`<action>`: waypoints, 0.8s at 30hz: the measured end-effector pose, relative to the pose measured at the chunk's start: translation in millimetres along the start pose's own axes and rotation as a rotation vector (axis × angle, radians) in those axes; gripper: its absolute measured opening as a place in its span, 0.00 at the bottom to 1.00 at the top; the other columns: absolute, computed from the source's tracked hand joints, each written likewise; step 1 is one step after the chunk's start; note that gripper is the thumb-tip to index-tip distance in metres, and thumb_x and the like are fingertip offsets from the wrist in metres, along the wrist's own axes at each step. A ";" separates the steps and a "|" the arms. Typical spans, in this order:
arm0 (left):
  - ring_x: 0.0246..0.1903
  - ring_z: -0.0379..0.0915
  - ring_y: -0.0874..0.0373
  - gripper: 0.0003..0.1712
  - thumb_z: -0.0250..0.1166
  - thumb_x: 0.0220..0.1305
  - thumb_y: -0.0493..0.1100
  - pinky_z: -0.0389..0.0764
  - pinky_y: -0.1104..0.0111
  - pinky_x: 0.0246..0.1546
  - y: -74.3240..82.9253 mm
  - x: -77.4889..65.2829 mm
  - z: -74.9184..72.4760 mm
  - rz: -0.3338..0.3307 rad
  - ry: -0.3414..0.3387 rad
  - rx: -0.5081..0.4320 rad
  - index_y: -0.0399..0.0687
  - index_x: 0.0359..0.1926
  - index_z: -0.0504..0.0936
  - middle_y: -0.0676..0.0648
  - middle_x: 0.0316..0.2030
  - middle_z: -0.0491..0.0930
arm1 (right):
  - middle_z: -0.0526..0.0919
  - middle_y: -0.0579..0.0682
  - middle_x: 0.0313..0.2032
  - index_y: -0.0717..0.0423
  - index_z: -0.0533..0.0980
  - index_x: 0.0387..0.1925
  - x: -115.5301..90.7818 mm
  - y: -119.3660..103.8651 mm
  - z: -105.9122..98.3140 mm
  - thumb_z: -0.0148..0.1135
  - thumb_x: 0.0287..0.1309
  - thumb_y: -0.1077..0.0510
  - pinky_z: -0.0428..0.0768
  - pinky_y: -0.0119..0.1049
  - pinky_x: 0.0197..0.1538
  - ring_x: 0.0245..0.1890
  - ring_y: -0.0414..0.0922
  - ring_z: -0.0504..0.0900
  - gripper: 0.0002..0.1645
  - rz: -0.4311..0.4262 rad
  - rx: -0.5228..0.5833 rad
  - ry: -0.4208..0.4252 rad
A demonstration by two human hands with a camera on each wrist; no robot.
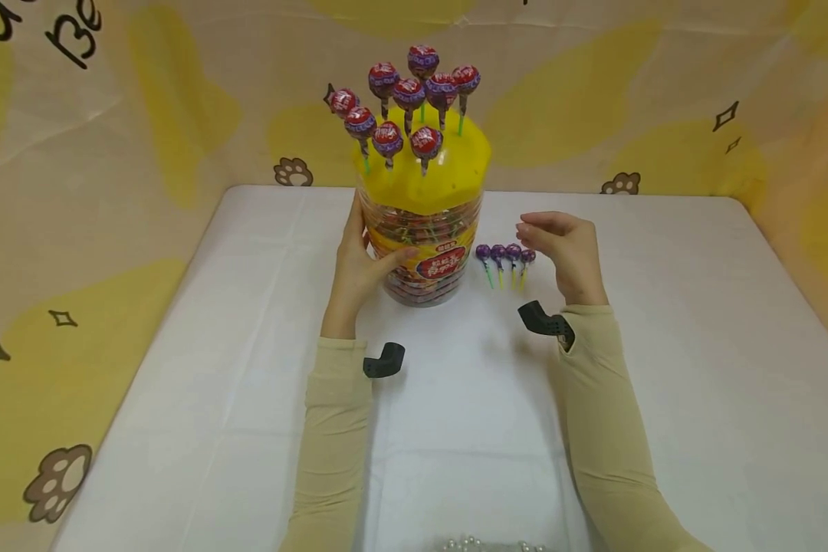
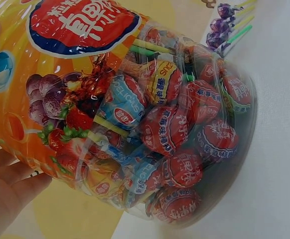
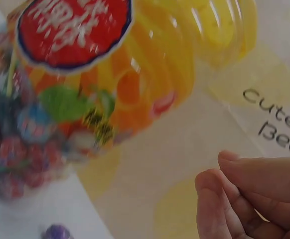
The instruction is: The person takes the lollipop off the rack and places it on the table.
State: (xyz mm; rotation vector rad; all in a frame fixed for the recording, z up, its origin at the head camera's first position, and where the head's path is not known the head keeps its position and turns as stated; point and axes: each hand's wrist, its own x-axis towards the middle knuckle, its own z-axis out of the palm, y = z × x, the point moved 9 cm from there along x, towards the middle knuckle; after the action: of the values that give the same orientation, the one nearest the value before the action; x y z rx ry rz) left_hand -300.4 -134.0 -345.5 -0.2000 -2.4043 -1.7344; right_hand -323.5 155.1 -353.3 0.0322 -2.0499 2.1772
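A large clear lollipop jar (image 1: 431,238) with a yellow lid (image 1: 424,188) stands on the table, packed with wrapped lollipops (image 2: 170,129). Several red-and-purple lollipops (image 1: 409,94) stick up from the lid on their sticks. My left hand (image 1: 359,264) grips the jar's left side, thumb across its label and fingers around behind. Right of the jar, my right hand (image 1: 559,249) is raised above the table with bent fingers. In the right wrist view its thumb and fingertips (image 3: 210,181) come close together with nothing seen between them. Several purple lollipops (image 1: 506,254) lie in a row below it.
A white cloth covers the table (image 1: 248,429). Yellow patterned fabric (image 1: 566,100) rises along the back and sides. At the near edge, a strip of white beads (image 1: 472,544) shows.
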 end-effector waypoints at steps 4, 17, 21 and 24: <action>0.71 0.43 0.57 0.59 0.72 0.54 0.47 0.53 0.59 0.69 0.5 -0.3 0.0 -0.004 0.002 -0.006 0.56 0.75 0.39 0.51 0.73 0.46 | 0.85 0.51 0.31 0.68 0.82 0.38 0.7 -21.0 12.3 0.69 0.51 0.66 0.83 0.30 0.40 0.31 0.44 0.84 0.11 -0.054 0.056 -0.010; 0.70 0.44 0.56 0.59 0.73 0.53 0.45 0.53 0.58 0.69 3.9 -1.2 -2.1 0.017 0.010 -0.003 0.53 0.75 0.41 0.49 0.73 0.47 | 0.84 0.56 0.34 0.66 0.83 0.37 0.5 -90.8 51.1 0.69 0.51 0.65 0.82 0.34 0.45 0.35 0.50 0.82 0.11 -0.217 0.145 -0.044; 0.70 0.44 0.56 0.59 0.72 0.53 0.45 0.53 0.57 0.69 3.7 -1.4 -1.9 0.023 0.011 -0.006 0.51 0.75 0.41 0.49 0.73 0.47 | 0.84 0.56 0.35 0.66 0.83 0.37 0.8 -103.9 62.8 0.69 0.51 0.66 0.82 0.34 0.45 0.35 0.50 0.81 0.10 -0.233 0.166 -0.059; 0.71 0.44 0.56 0.59 0.72 0.53 0.45 0.53 0.58 0.69 3.1 -1.1 -1.2 0.021 0.009 -0.003 0.51 0.75 0.40 0.50 0.73 0.47 | 0.83 0.56 0.36 0.67 0.82 0.37 1.6 -112.6 69.1 0.69 0.51 0.66 0.81 0.36 0.47 0.36 0.50 0.80 0.10 -0.244 0.164 -0.056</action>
State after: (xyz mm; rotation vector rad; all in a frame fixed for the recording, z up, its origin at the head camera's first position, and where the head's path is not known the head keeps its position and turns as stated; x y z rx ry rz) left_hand -298.5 -134.2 -342.5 -0.2162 -2.3847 -1.7271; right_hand -317.2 92.7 -237.0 0.3469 -1.7804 2.2045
